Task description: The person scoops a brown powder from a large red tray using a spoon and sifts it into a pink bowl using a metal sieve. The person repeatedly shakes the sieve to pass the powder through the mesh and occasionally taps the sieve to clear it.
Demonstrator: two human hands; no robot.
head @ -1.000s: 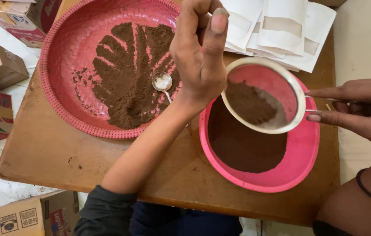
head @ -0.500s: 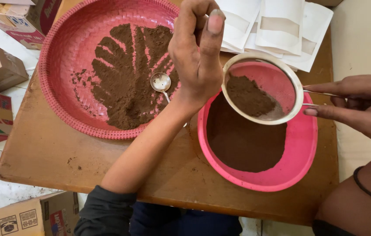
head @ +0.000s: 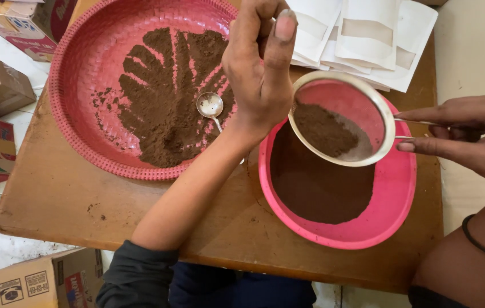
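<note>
Sieve [head: 342,118], one, with a mound of brown powder, hangs tilted over the one pink bowl [head: 393,197], its handle pinched in the right hand [head: 471,137]. Left hand [head: 259,71] is loosely curled beside the sieve's rim, holding nothing. One woven pink tray [head: 83,102] carries one spoon [head: 210,106]. Bowl sits near the tabletop [head: 54,194] front edge; bare wood lies front-left.
</note>
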